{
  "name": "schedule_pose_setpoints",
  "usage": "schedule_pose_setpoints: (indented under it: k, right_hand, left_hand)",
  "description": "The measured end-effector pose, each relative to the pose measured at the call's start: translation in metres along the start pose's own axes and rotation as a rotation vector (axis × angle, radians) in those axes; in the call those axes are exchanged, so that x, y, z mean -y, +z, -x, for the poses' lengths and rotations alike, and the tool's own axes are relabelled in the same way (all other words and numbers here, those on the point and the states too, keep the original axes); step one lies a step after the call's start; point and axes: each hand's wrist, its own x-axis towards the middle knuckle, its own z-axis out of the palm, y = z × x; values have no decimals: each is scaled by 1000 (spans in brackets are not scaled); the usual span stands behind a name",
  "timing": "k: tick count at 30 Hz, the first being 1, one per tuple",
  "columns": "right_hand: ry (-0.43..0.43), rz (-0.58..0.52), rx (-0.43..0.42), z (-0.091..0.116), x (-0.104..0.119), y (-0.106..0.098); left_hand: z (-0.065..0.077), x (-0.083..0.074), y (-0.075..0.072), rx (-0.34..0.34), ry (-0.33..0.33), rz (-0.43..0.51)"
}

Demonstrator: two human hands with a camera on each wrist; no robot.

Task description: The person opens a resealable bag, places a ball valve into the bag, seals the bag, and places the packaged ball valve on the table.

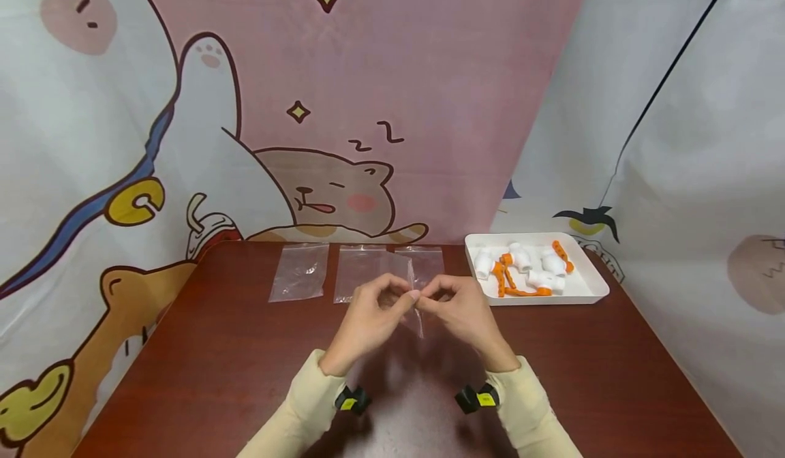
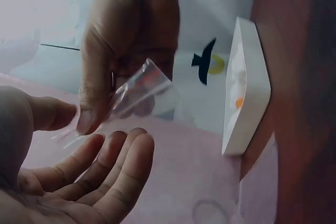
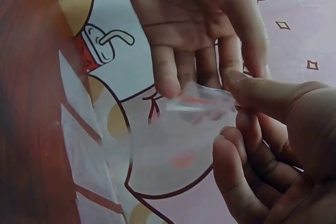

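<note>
A small clear plastic bag (image 1: 419, 323) is held up above the table in front of me, its body thin and see-through. My left hand (image 1: 371, 313) pinches its edge between thumb and index finger. From the other side my right hand (image 1: 465, 310) pinches the same edge, the two thumbs nearly meeting. In the left wrist view the bag (image 2: 148, 90) spreads out past the right thumb. The right wrist view shows the bag (image 3: 202, 100) between the two hands, with the other fingers loosely bent below it.
Along the back of the brown table (image 1: 245, 349) lie several flat clear zip bags (image 1: 300, 272). At the back right stands a white tray (image 1: 552, 300) with white plastic fittings (image 1: 546, 281) and orange handle pieces (image 1: 527, 292). A cartoon-printed cloth (image 1: 429, 103) hangs behind.
</note>
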Motion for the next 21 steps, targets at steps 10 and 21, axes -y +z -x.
schedule_pose_setpoints:
  k: [10,21]
  right_hand:
    - [25,-35,65,-1,-1,0]
    - [64,-208,179,-4,-8,-3]
  left_hand:
    - [-3,5,-2,86,-245,341]
    - [-5,6,-10,95,-217,319]
